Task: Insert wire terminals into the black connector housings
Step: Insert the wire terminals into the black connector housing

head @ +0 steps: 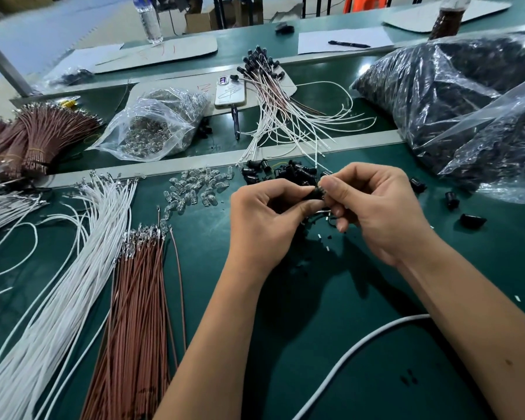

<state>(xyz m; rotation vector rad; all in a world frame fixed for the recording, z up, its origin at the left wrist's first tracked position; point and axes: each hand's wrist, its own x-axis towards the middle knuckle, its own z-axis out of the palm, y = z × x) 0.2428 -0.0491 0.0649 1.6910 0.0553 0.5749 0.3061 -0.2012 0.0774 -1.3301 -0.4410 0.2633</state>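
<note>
Black housing [314,194] sits mid-frame, pinched between left hand [264,219] and right hand [373,207]. Fingers hide the terminal; a skewed push may bend it or seat it short.

Matt green tabletop [285,313] — crinkled glossy clear plastic bags [455,95], smooth plastic-sheathed wires [73,268].

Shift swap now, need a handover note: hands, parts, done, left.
Left hand and right hand both pinch one black housing above the mat.
Loose housings lie just beyond the hands; white wires and brown wires at left.
Done: finished wired housings piled by the phone.
Left: finish this housing, then work through the rest.
</note>
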